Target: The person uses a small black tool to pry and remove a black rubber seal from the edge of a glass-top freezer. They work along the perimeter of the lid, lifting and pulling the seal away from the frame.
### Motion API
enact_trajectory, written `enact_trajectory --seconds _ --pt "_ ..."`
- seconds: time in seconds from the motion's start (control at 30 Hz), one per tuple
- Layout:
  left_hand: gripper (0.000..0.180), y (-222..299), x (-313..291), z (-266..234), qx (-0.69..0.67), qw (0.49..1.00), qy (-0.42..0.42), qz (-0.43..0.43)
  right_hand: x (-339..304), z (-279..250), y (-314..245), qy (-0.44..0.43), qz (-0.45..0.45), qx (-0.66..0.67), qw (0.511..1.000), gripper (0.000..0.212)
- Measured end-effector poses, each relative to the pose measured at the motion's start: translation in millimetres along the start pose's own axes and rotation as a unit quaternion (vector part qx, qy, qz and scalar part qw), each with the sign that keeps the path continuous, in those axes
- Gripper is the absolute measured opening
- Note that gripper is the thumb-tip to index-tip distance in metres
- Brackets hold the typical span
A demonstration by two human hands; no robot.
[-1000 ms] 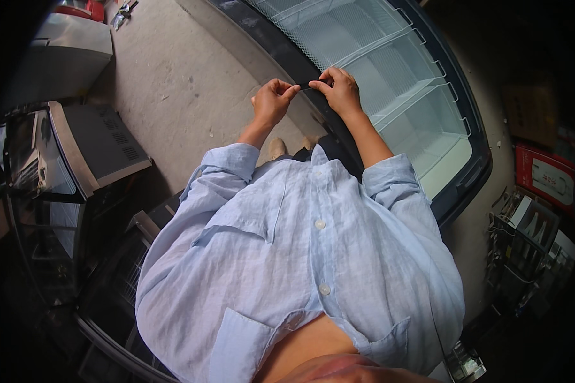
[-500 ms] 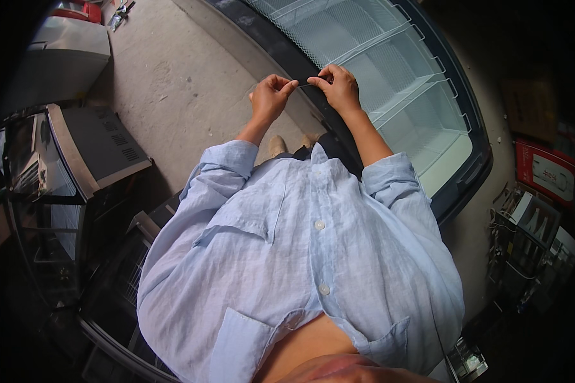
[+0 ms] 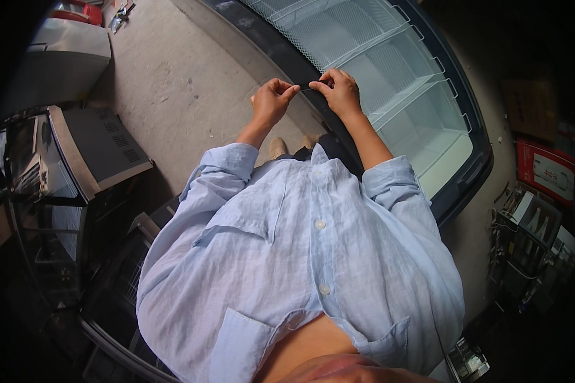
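Out in front of my body, both hands are raised side by side at the near edge of a chest freezer with a dark rim. My left hand is closed in a pinch of thumb and forefinger. A small gap to its right, my right hand pinches in the same way. Between the fingertips runs a thin, dark strand, its ends hidden in the fingers. It is too fine to tell whether it is wire or cord. White wire baskets line the freezer beyond my right hand.
Concrete floor stretches to the left. A dark glass-fronted cabinet and a pale appliance stand at far left. On the right are a red box and a rack of small goods. My shoes show below my hands.
Both hands have shifted very slightly, the right one a little downward. They keep their pinches on the strand, and more of its dark part shows between them.
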State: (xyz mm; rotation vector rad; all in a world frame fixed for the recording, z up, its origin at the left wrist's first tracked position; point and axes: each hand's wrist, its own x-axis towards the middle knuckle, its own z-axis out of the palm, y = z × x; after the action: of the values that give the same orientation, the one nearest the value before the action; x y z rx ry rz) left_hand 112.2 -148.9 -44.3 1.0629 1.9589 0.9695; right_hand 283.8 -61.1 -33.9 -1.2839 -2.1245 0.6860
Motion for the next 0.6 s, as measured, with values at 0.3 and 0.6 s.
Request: enact_trajectory --seconds 0.3,0.6 --pt "0.031 0 5 1 -0.017 1.0 -0.007 0.011 0 -5 -4 0.004 0.008 -0.002 1.0 0.034" --pt "0.031 -1 11 2 0.001 1.0 0.009 0.024 0 -3 -2 0.017 0.001 -0.005 1.0 0.034"
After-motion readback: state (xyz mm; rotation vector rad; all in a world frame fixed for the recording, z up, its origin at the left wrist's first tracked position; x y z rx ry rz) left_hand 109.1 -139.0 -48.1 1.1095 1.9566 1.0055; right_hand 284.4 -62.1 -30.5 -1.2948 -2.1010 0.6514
